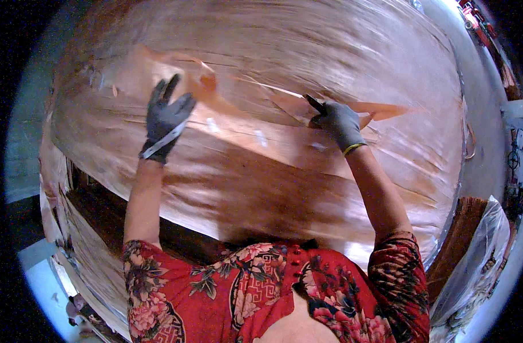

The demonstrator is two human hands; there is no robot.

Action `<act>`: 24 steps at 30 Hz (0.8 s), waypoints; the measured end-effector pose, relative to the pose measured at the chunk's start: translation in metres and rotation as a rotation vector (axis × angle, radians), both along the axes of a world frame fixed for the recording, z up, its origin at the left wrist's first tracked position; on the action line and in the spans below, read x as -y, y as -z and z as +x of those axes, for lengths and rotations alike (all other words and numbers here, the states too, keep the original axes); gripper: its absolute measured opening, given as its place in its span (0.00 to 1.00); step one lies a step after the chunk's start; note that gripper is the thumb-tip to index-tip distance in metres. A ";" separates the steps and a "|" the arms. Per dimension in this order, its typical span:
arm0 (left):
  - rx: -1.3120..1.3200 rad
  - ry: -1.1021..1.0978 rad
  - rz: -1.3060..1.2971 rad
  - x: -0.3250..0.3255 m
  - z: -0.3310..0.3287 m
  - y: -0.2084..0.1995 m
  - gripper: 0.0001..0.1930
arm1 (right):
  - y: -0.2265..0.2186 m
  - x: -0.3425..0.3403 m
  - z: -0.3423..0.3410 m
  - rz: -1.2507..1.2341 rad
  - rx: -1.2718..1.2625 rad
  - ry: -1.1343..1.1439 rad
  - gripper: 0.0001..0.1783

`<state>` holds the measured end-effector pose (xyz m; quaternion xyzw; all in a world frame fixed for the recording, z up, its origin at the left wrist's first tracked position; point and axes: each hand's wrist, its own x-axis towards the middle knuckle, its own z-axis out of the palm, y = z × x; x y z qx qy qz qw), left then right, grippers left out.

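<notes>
A broad, wavy reddish-brown sheet (261, 188), thin like wood veneer, spreads beneath both hands. My left hand (169, 119), in a dark grey glove with a pale strip across the wrist, is over its left part with fingers spread, beside a blurred thin orange-brown piece (207, 86). My right hand (337, 121), in a grey glove with a yellow cuff edge, has its index finger stretched out to the left and the other fingers curled. A torn veneer strip (384, 110) shows on both sides of this hand, gripped in it. The curled fingertips are partly hidden.
Dark gaps and layered sheet edges (95, 197) lie at the near left. To the near right stands a brown stack (459, 246) beside clear plastic wrap (483, 257). A grey floor strip (484, 114) runs along the right, with red equipment (478, 23) at the far right.
</notes>
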<state>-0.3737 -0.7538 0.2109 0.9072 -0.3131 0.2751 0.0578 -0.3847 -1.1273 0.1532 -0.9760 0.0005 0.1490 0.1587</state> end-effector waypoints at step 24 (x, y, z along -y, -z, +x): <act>-0.426 0.206 -0.013 0.188 -0.045 0.116 0.38 | -0.006 -0.002 0.000 0.106 0.084 0.022 0.24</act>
